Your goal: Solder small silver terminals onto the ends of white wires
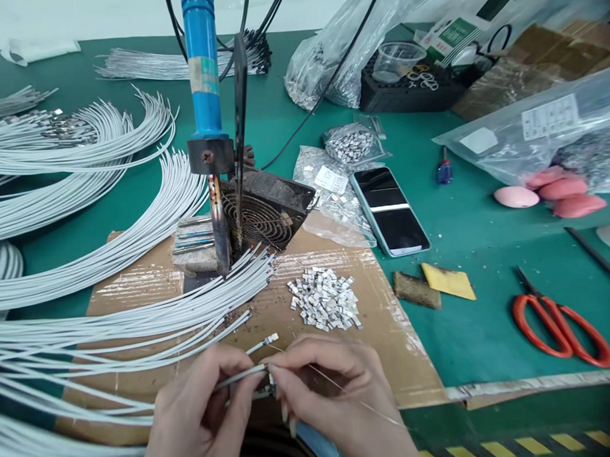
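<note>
My left hand (204,408) is closed round a white cable (243,375), gripping it close to its end. The fingertips of my right hand (335,391) pinch together at that cable's tip; a small part there is mostly hidden. A thin strand of solder wire (335,381) passes through my right hand and trails to the lower right. Just beyond my fingers, another cable end carries a small white connector (271,338). A pile of small white and metal connectors (325,298) lies on the cardboard (383,332) ahead of my right hand.
A blue-handled soldering iron (203,92) stands tip-down, beside a dark fan (269,210). Bundles of white cables (136,261) spread along the left. On the right are a phone (390,209), orange-handled scissors (558,326), a small screwdriver (444,169), pink objects (564,189) and plastic bags (546,127).
</note>
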`<move>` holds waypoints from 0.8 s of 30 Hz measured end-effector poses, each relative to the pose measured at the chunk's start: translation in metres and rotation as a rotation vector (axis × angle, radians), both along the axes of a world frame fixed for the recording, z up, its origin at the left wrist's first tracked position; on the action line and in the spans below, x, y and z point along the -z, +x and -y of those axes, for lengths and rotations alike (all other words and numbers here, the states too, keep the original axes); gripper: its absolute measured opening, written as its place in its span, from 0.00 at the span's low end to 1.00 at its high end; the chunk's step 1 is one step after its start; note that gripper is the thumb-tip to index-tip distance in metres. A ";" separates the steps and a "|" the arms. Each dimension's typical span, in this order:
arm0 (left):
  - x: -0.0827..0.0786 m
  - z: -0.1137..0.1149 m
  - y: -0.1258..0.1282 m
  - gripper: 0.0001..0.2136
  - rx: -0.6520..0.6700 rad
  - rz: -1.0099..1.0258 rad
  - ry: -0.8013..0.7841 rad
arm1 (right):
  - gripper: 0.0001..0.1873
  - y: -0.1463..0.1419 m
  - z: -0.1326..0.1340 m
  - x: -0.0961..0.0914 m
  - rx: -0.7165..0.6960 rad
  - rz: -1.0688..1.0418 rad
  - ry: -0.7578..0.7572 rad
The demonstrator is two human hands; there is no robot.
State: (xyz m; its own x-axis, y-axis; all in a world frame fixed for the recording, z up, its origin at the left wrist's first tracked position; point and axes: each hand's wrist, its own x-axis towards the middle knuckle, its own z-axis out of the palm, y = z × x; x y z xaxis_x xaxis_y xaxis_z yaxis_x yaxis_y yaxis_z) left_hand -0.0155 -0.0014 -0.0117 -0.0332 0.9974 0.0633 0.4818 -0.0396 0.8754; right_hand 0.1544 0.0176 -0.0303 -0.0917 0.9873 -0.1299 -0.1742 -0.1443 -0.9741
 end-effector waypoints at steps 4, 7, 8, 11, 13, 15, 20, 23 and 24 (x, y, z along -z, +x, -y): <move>0.003 0.007 0.011 0.07 -0.045 0.008 -0.007 | 0.03 -0.010 0.002 -0.009 0.121 -0.065 -0.212; -0.001 0.005 0.016 0.12 -0.109 0.211 -0.292 | 0.06 -0.024 0.008 -0.008 0.218 -0.083 -0.310; -0.003 0.003 0.016 0.14 -0.124 0.314 -0.382 | 0.06 -0.029 0.011 -0.006 0.259 -0.053 -0.252; -0.011 -0.005 0.015 0.20 -0.159 0.595 -0.578 | 0.08 -0.040 0.016 0.005 0.379 0.162 0.107; -0.016 -0.010 0.013 0.22 -0.183 0.684 -0.652 | 0.12 -0.042 0.016 0.010 0.404 0.314 0.313; -0.018 -0.014 0.012 0.24 -0.204 0.690 -0.663 | 0.13 -0.039 0.014 0.011 0.378 0.397 0.419; -0.023 -0.021 0.013 0.25 -0.281 0.559 -0.571 | 0.15 -0.019 0.003 0.003 0.156 0.312 0.364; -0.023 -0.024 0.013 0.22 -0.294 0.509 -0.566 | 0.11 -0.011 -0.002 -0.003 0.150 0.236 0.210; -0.023 -0.025 0.013 0.21 -0.293 0.498 -0.566 | 0.10 -0.009 -0.002 -0.004 0.182 0.213 0.163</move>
